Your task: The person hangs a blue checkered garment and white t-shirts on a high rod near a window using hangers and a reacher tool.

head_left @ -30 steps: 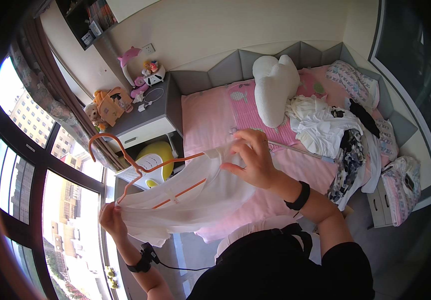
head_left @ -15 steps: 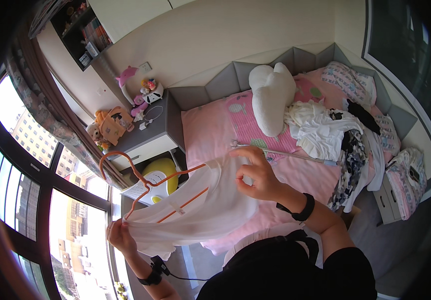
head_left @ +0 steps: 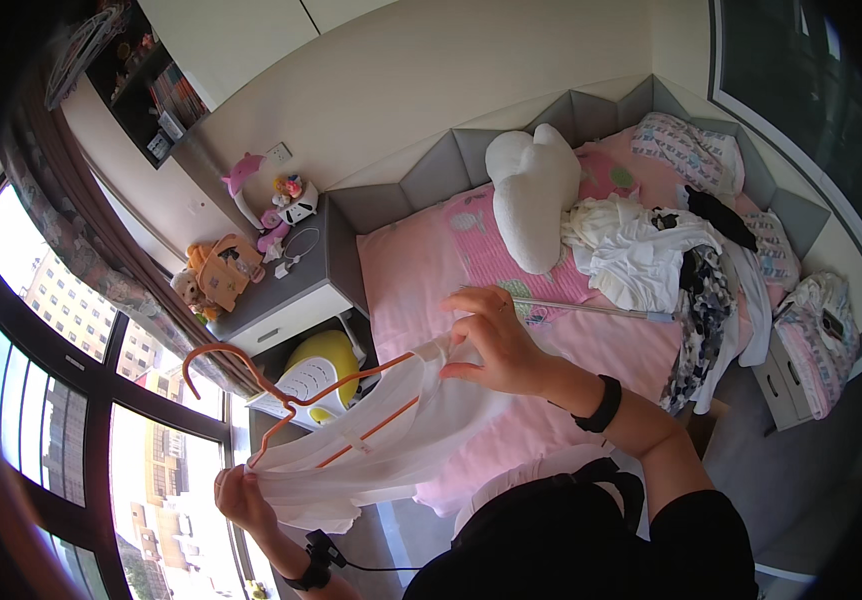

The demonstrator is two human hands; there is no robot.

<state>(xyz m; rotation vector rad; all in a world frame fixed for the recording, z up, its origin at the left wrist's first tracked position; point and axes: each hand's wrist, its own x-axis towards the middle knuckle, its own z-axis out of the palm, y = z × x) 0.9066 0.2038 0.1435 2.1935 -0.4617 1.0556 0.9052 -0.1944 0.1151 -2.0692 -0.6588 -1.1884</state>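
A thin white shirt [head_left: 381, 460] hangs on an orange clothes hanger [head_left: 281, 395], its hook pointing to the upper left. My left hand [head_left: 243, 500] is closed on the shirt's left shoulder, at the lower end of the hanger. At the other shoulder is my right hand [head_left: 496, 345], its thumb and fingers apart beside the cloth. Through the sheer fabric the hanger's lower bar shows.
Beyond the shirt lies a bed with a pink sheet [head_left: 401, 265], a white plush cushion [head_left: 534, 200], a metal rod [head_left: 601, 309] and piled clothes [head_left: 641, 255]. A grey nightstand [head_left: 296, 285] and a yellow-and-white chair [head_left: 321, 365] stand at left, near the window [head_left: 166, 480].
The thumb and fingers of my right hand have gone from a ring to spread apart at the shirt's shoulder. The hanger's hook has shifted left and down; my left hand keeps its hold.
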